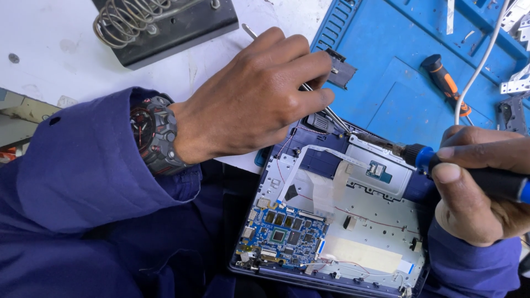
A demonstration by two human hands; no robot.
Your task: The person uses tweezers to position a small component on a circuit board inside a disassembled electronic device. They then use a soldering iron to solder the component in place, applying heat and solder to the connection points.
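One opened laptop (353,221) lies at about five o'clock from the middle of the scene, its back cover off, with one small blue circuit board (284,237) at its seven o'clock corner and a white ribbon cable (309,160) running up from it. The left hand (254,99), wearing one dark wristwatch (154,132), is curled closed around one pair of tweezers (331,113), whose tips reach down to the laptop's top edge. The right hand (480,187) at three o'clock is wrapped tight around one soldering iron (441,160) with a blue-and-black handle, its tip resting near the laptop's twelve o'clock edge, just beside the tweezer tips. One blue work mat (397,83) covers the table (49,49) toward one o'clock, and one orange-and-black screwdriver (444,80) lies on it, well apart from the laptop. One coiled-wire iron stand (160,22) sits at eleven o'clock.
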